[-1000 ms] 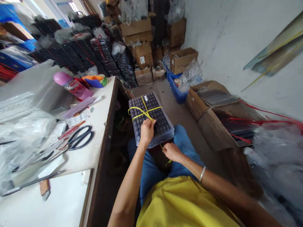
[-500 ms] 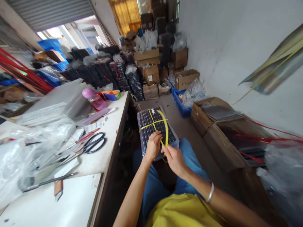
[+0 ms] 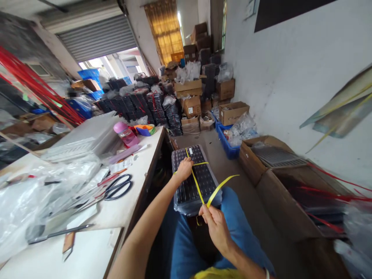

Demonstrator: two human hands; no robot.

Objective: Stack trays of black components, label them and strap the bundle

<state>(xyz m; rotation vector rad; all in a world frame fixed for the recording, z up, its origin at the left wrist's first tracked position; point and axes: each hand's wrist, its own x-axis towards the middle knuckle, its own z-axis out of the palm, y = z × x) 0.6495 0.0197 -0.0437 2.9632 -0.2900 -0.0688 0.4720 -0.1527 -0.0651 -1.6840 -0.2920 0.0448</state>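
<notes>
A stack of dark, patterned trays (image 3: 207, 182) in a clear plastic cover rests at my knees. Crossed over its top is a yellow strap (image 3: 198, 187). My left hand (image 3: 184, 169) is closed around the strap near the crossing, its knuckles up and fingertips partly hidden. At the near edge of the stack, my right hand (image 3: 214, 221) pinches the strap between thumb and fingers. From that pinch the strap's free end curves up and to the right. A small white label (image 3: 191, 150) shows at the far end of the top.
On the left, a white worktable (image 3: 142, 166) holds black-handled scissors (image 3: 118, 187), a utility knife (image 3: 68, 245) and a pink bottle (image 3: 126, 134). Cardboard boxes (image 3: 273, 193) line the right side. A blue crate (image 3: 231, 149) and stacked black trays (image 3: 154, 110) stand ahead.
My left hand has slid forward along the strap to the crossing. My right hand has pulled back toward me with the strap, whose free end now swings to the right. The view has tilted up.
</notes>
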